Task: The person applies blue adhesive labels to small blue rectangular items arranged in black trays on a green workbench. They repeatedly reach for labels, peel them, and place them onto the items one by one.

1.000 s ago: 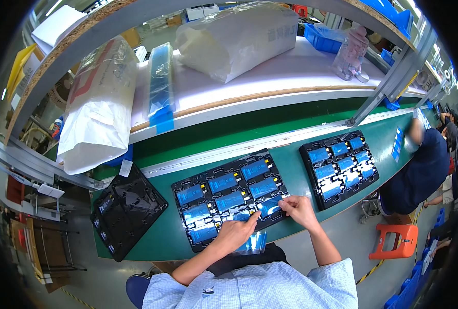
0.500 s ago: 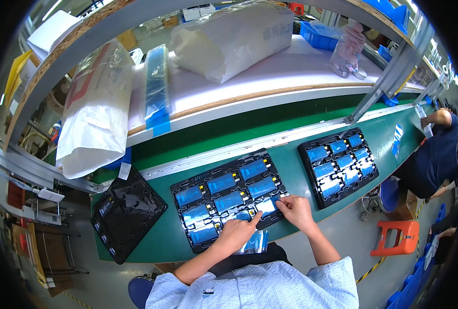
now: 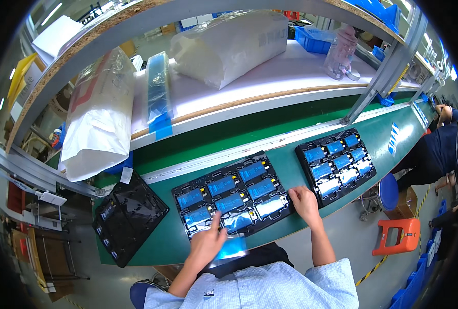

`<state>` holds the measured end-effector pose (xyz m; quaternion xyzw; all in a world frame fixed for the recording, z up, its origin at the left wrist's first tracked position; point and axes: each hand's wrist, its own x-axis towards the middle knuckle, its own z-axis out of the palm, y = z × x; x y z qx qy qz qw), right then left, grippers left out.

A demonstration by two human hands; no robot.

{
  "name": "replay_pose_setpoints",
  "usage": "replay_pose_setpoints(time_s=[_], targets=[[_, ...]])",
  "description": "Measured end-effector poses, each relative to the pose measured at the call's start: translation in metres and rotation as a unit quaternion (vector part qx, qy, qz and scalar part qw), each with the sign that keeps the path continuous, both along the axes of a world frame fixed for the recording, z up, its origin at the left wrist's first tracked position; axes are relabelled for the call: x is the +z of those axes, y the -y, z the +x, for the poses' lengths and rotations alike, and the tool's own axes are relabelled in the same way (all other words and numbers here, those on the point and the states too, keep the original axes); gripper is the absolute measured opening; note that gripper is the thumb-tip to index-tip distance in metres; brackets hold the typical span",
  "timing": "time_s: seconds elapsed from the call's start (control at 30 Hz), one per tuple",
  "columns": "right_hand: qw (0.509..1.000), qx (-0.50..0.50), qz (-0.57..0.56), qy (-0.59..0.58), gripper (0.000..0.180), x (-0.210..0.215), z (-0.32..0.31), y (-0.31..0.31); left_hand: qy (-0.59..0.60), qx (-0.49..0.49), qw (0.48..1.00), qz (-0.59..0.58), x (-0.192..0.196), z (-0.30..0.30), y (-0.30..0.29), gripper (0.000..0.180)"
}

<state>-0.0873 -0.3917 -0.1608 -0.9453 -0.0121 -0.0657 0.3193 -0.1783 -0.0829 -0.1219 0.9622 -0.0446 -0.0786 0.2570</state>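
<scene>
Black trays (image 3: 234, 198): two filled, one empty.

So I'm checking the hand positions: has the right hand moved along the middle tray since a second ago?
Yes: right hand slid right, off the tray cells to its right edge.

The left hand (image 3: 207, 246) covers most of the shiny blue-backed sheet (image 3: 232, 248) under it, so its shape and how it is gripped cannot be told. The right hand (image 3: 304, 202) hides the near right corner of the middle tray (image 3: 235, 196). A co-worker (image 3: 437, 149) at the right rim is cut off by the dark fisheye edge. The contents of the white bags (image 3: 99, 116) on the shelf stay unseen. Print on the tray's blue parts is too small to read.
</scene>
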Motion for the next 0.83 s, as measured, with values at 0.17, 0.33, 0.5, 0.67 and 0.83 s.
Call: replay_pose_setpoints(time_s=[0.17, 0.33, 0.5, 0.67, 0.83], targets=[[1.000, 0.013, -0.017, -0.005, 0.022, 0.005, -0.010, -0.013, -0.058, 0.180, 0.982, 0.008, -0.021, -0.045, -0.053, 0.071], [0.998, 0.012, -0.054, 0.028, 0.023, 0.009, -0.012, -0.016, -0.059, 0.235, 0.958, -0.151, -0.041, -0.056, -0.062, 0.063], [0.980, -0.009, 0.171, -0.105, 0.028, 0.009, -0.004, -0.008, -0.029, 0.302, 0.879, -0.367, -0.074, -0.056, -0.076, 0.053], [0.867, -0.017, 0.461, -0.191, 0.028, -0.007, -0.007, -0.010, -0.064, 0.321, 0.831, -0.449, -0.039, -0.054, -0.065, 0.051], [0.860, -0.008, 0.492, -0.137, 0.026, -0.005, -0.008, -0.009, -0.040, 0.289, 0.746, -0.599, -0.020, -0.052, -0.075, 0.050]])
